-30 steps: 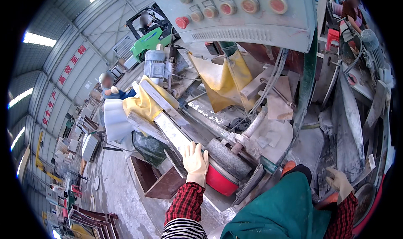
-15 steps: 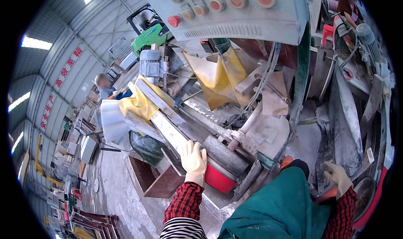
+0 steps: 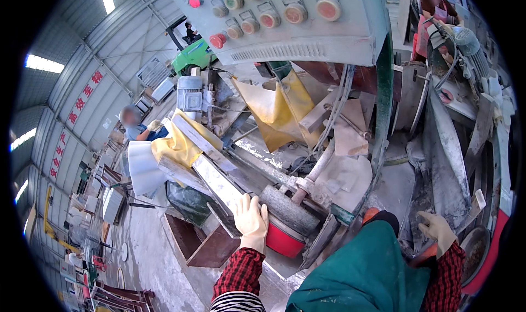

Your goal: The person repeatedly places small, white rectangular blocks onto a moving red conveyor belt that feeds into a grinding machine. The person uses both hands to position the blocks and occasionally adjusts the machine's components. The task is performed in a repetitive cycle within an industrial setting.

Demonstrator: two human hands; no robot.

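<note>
My left hand (image 3: 251, 224), in a cream rubber glove, lies with fingers stretched out on the near end of a long white strip (image 3: 215, 180) on the machine. Just right of it sit a thick grey roller (image 3: 290, 210) and, beneath that, a red basin (image 3: 285, 241). Over at the right side, my right hand (image 3: 436, 230), gloved alike, hangs with its fingers apart and loosely bent, holding nothing I can see. It is nearest to a dusty grey sheet (image 3: 446, 164). A green apron (image 3: 356, 273) covers my front.
A grey control panel (image 3: 307, 30) with several round buttons stands ahead. Yellow cloth (image 3: 181, 139) drapes the machine near a motor (image 3: 189, 95). An open brown box (image 3: 211, 243) stands left. Co-workers are at far left and upper right; a green vehicle (image 3: 192, 57) is behind.
The view has shifted slightly, so the panel appears further left and higher. My left hand stays at the strip's end; my right hand has hardly moved.
</note>
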